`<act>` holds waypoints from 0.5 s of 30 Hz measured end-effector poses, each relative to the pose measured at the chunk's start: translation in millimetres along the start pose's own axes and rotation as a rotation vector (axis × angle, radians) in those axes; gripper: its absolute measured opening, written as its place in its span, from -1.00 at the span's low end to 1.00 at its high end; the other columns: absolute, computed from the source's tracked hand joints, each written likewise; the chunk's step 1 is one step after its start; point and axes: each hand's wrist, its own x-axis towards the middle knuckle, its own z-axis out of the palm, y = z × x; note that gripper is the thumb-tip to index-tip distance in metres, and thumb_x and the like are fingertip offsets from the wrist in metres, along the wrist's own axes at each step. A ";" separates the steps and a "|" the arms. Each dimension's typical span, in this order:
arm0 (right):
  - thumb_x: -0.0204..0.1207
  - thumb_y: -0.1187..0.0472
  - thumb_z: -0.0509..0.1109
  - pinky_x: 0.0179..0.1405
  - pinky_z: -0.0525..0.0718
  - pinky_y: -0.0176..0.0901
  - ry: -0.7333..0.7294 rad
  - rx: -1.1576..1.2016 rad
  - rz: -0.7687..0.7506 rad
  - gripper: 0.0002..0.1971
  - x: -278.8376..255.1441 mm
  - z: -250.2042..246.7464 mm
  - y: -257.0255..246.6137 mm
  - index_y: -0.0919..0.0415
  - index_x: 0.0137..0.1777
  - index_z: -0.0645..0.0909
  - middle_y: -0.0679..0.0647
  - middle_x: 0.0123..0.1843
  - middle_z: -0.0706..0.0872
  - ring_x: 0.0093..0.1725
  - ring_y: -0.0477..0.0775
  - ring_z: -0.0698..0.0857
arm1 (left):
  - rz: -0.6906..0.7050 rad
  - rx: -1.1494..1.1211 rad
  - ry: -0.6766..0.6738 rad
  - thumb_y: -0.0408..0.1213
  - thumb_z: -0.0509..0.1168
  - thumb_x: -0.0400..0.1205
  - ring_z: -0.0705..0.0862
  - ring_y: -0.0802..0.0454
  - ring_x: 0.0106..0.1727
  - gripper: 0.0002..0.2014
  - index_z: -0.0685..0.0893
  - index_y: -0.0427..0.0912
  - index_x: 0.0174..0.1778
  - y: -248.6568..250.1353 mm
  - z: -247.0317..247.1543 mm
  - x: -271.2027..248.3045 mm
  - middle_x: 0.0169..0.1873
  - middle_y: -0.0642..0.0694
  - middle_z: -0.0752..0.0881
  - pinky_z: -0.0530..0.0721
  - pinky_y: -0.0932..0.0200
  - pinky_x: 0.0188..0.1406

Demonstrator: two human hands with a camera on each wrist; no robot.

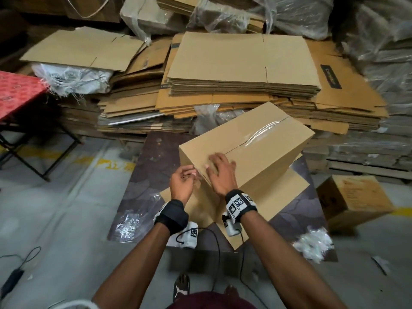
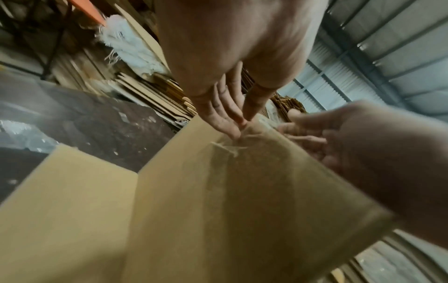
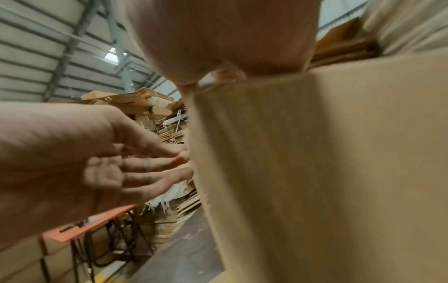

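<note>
A closed cardboard box stands on a flat sheet of cardboard on a dark board. Clear tape runs along its top seam and down the near face. My right hand lies flat on the box's near top edge, fingers spread over the tape. My left hand is at the near face just below that edge, and its fingertips touch the tape end. In the left wrist view the left fingers reach nearly straight onto the box. The right wrist view shows the box beside the left hand.
Stacks of flattened cartons fill the space behind the board. A red table stands at the left. On the floor to the right sits a smaller box. Plastic scraps and cables lie near my feet.
</note>
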 end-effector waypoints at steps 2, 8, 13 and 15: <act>0.64 0.01 0.16 0.70 0.08 0.42 0.028 0.036 -0.003 -0.52 0.0 7.9 -7.0 0.08 0.50 0.62 0.06 0.61 0.52 0.58 0.05 0.49 | 0.051 0.080 -0.046 -0.63 0.41 0.60 0.80 0.15 -0.05 -0.73 0.74 -0.23 0.11 -3.4 -8.2 4.0 -0.09 -0.05 0.82 0.74 0.13 0.12; 0.44 0.23 0.49 0.64 0.33 0.21 0.130 0.167 0.068 -0.60 1.1 11.0 0.1 -0.01 0.30 0.75 -0.13 0.48 0.66 0.31 -0.28 0.47 | 0.116 0.160 -0.116 -0.49 0.46 0.61 0.81 0.03 0.14 -0.72 0.78 -0.12 0.18 -16.9 -20.3 10.4 0.07 -0.05 0.85 0.76 -0.03 0.26; 0.21 0.23 0.41 0.49 0.57 0.04 0.187 0.331 0.285 -0.55 8.6 16.2 -6.8 -0.12 0.11 0.82 -0.31 0.35 0.73 0.38 -0.07 0.62 | 0.136 0.085 -0.091 -0.40 0.51 0.61 0.82 -0.02 0.11 -0.82 0.80 -0.13 0.10 -14.1 -17.1 13.1 0.01 -0.07 0.86 0.76 -0.06 0.25; 0.19 0.23 0.39 0.42 0.63 0.01 0.211 0.342 0.328 -0.55 9.5 20.2 -6.9 -0.15 0.06 0.82 -0.37 0.31 0.73 0.35 -0.07 0.64 | 0.145 0.093 -0.102 -0.43 0.51 0.61 0.82 0.03 0.11 -0.82 0.77 -0.19 0.11 -14.0 -17.2 12.8 0.01 -0.06 0.85 0.75 0.04 0.23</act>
